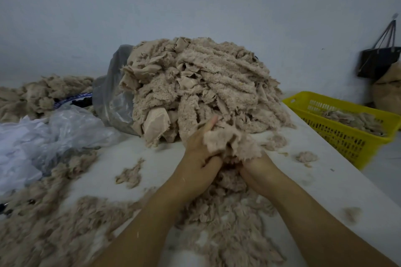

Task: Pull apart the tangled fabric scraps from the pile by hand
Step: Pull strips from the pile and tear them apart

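Head view: both hands meet at the foot of the pile [206,84], centre of the frame, on a pale surface [321,180]. The left hand [200,154] has thumb and fingers curled round a clump [227,141] of scraps, with one finger sticking up toward the pile. The right hand [255,171] sits under the clump's right edge. Fabric covers its fingers, so I cannot tell whether they grip or only support.

Step in hand, as I judge it: freeing this clump from the pile and splitting it. It is best done with each hand pinching a different scrap close to where they cross, then drawing sideways and apart, slowly, so the fibres slide loose. A hard yank toward the body would likely drag more of the pile down.

Materials: the scraps are beige-pink and fleecy on one face. A flat woven backing shows on some at the pile's lower left. Edges are ragged, and the shapes are strips and irregular shreds. The pile is a tall dome spilling from a grey plastic bag [112,102] on its left. Loose fluff [227,234] lies matted at lower centre between the forearms. A yellow basket [338,104] with slotted walls stands at the right edge and holds a few scraps.
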The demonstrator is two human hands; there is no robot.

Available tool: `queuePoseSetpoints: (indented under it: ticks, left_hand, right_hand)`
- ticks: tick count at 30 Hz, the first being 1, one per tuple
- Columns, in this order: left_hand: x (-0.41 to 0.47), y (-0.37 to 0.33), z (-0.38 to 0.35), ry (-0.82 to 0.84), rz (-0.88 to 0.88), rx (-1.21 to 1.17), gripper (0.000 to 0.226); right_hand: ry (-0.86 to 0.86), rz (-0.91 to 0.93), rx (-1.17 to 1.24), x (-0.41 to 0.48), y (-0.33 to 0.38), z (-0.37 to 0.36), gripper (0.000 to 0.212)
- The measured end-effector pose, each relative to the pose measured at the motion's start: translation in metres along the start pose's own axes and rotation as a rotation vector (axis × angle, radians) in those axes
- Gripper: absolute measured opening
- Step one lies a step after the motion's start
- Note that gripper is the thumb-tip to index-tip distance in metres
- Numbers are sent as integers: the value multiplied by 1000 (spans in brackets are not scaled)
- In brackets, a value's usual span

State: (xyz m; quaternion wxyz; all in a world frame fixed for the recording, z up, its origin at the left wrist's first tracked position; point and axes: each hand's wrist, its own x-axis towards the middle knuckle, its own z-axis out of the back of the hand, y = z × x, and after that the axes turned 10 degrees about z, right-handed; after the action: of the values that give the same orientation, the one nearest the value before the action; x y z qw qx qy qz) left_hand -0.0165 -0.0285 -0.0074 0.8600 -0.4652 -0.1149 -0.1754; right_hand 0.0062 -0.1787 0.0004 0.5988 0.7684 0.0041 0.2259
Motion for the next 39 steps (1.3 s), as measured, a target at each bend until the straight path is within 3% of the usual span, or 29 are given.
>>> queuePoseSetpoints:
  ticks: [1, 6, 8, 14, 18, 22, 24, 27, 29, 31, 33, 39]
  left_hand:
    - [1, 0, 1, -3, -19, -13, 45]
    - [4, 3, 2, -10, 96, -87, 27]
    - [2, 0, 3, -27, 136, -78, 28]
    - [3, -4, 13, -281, 310, -162, 50]
    - [5, 2, 13, -329, 383, -228, 34]
    - [6, 3, 12, -293, 312, -238, 26]
    - [6, -1, 11, -189, 294, -270, 16]
    - [5, -1, 6, -26, 353, -330, 54]
    - [4, -1, 4, 44, 384, -418, 54]
    - [4, 1, 2, 87, 399, -480, 38]
    - [4, 4, 1, 62, 432, -472, 14]
    - [10, 10, 11, -161, 587, -459, 12]
  right_hand:
    - [-14, 13, 45, 0, 4, 1, 21]
    - [-119, -8, 229, 3, 7, 11, 29]
    - [-126, -21, 243, 5, 6, 13, 29]
    - [-266, -114, 471, 8, 5, 18, 26]
    - [-261, -106, 533, 9, 8, 22, 35]
    - [-248, -109, 611, 8, 9, 24, 36]
    - [-195, -114, 670, 7, 10, 22, 40]
    - [-146, -134, 650, 6, 9, 19, 46]
    - [-163, -149, 644, 7, 9, 18, 47]
    - [-225, -151, 661, 8, 9, 18, 42]
    - [-261, -131, 640, 8, 12, 17, 28]
    - [-340, -94, 577, 9, 14, 21, 39]
